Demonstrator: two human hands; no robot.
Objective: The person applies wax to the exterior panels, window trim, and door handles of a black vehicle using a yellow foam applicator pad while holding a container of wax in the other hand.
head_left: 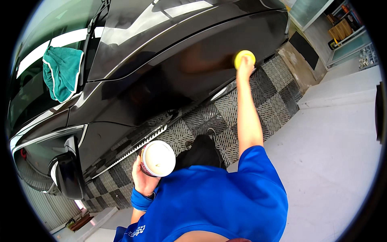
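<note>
My right hand (244,69) presses a round yellow applicator pad (249,55) to the side of a dark, glossy car (169,84), with the arm stretched far forward. The fingers are closed on the pad, partly hidden behind it. Low and close to my body, my left hand (143,177) is wrapped round a lidless tub (158,159). Pale cream paste fills it, with a small dent in its surface. The tub is held apart from the car, beside the running board (135,149).
A green cloth (62,74) with white edging lies over the car's windscreen. At the left, the side mirror (66,173) juts out. Grey and black grid tiles (225,109) cover the floor. A white wall (334,141) stands close on my right, with shelves (346,32) beyond it.
</note>
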